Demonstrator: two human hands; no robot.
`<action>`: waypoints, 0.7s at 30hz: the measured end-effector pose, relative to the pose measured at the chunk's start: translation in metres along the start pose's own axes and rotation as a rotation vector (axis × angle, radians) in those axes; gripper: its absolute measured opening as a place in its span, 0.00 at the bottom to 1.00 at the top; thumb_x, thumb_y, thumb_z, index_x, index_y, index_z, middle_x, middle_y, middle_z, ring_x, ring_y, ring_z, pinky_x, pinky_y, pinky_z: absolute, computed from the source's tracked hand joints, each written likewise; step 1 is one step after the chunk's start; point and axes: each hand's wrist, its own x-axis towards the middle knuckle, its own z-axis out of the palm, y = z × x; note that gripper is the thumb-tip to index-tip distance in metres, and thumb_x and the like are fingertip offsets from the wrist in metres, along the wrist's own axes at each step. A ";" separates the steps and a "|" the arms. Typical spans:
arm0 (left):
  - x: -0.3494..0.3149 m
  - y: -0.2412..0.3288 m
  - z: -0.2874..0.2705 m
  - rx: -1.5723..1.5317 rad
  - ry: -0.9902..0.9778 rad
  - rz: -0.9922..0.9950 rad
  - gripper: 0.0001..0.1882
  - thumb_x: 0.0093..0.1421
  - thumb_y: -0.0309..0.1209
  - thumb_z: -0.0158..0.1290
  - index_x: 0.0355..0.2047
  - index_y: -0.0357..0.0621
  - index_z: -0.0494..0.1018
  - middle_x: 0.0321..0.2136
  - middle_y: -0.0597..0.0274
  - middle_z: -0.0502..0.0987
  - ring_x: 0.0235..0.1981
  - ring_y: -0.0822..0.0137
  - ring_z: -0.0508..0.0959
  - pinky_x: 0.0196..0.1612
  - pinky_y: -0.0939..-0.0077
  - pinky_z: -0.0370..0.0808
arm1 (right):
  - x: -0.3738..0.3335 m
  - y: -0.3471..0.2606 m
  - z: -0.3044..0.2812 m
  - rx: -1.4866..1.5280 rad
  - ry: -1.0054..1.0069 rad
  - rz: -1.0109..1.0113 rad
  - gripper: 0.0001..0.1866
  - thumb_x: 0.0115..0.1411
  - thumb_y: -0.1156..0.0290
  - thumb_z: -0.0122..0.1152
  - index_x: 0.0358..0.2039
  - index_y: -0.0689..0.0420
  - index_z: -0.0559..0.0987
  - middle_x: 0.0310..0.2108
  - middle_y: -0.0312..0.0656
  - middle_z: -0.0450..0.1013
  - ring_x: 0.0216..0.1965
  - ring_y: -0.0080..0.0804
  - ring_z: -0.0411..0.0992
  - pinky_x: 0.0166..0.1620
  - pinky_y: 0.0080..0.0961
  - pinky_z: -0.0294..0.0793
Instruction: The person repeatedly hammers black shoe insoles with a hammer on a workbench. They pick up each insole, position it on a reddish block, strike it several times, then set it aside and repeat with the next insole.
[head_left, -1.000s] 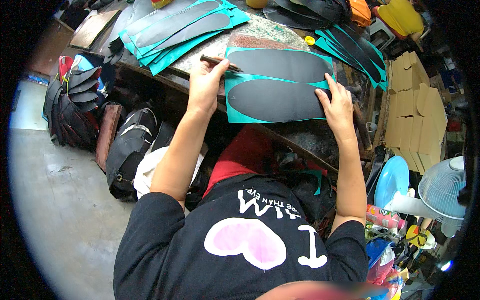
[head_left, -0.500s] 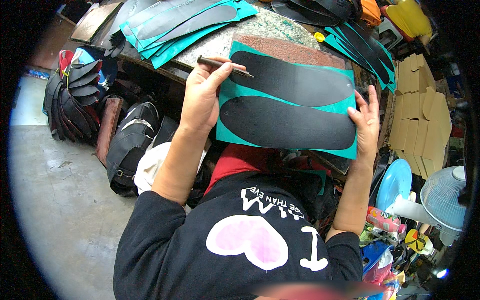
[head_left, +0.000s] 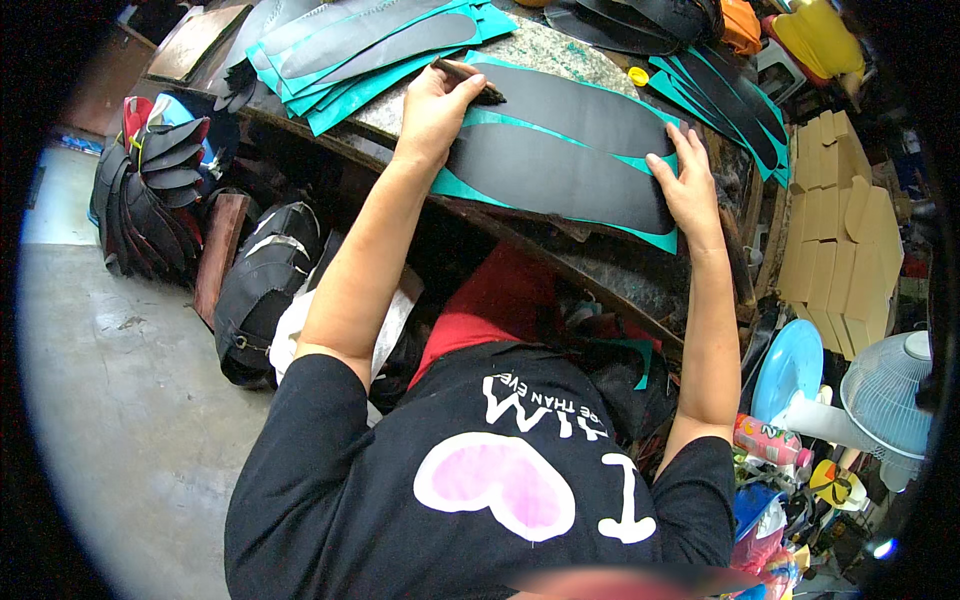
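In front of me a teal sheet (head_left: 457, 182) with two long black sole-shaped pieces (head_left: 560, 170) rests on the workbench, its near edge reaching to the bench edge. My left hand (head_left: 432, 115) is at the sheet's upper left corner, closed around a dark pen-like tool (head_left: 487, 95) whose tip points right over the black. On the sheet's right edge lies my right hand (head_left: 690, 190), thumb and fingers spread apart, with the fingertips touching the sheet. The tool's exact kind is hard to make out.
More teal sheets with black soles (head_left: 370, 50) are stacked at the back left, others (head_left: 725, 110) at the back right. Cardboard boxes (head_left: 830, 220), a blue round lid (head_left: 790, 370) and a white fan (head_left: 890, 400) stand right. A bundle of black pieces (head_left: 150, 190) is left.
The sheet has moved away from me, from being held up between both hands to lying on the bench. Both hands moved forward with it, and the right hand's fingers now show on top.
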 end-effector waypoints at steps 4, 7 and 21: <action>0.004 0.000 0.001 0.102 -0.049 0.014 0.08 0.60 0.27 0.58 0.37 0.37 0.75 0.33 0.60 0.80 0.36 0.72 0.79 0.43 0.77 0.75 | -0.032 0.001 0.002 0.068 0.038 -0.025 0.32 0.63 0.58 0.60 0.64 0.56 0.66 0.70 0.58 0.49 0.70 0.49 0.51 0.67 0.36 0.54; 0.004 0.001 0.002 0.239 -0.084 0.068 0.08 0.60 0.28 0.59 0.38 0.38 0.75 0.33 0.60 0.80 0.35 0.72 0.78 0.43 0.78 0.75 | -0.054 -0.014 -0.004 0.035 0.063 -0.082 0.29 0.64 0.62 0.57 0.63 0.61 0.67 0.68 0.63 0.50 0.68 0.55 0.54 0.67 0.37 0.56; 0.018 0.010 0.006 0.264 -0.070 0.086 0.09 0.59 0.30 0.59 0.37 0.37 0.76 0.32 0.62 0.80 0.34 0.72 0.78 0.42 0.76 0.74 | -0.037 -0.015 -0.010 -0.117 0.090 -0.072 0.26 0.63 0.59 0.59 0.58 0.60 0.72 0.66 0.59 0.56 0.65 0.51 0.60 0.64 0.37 0.61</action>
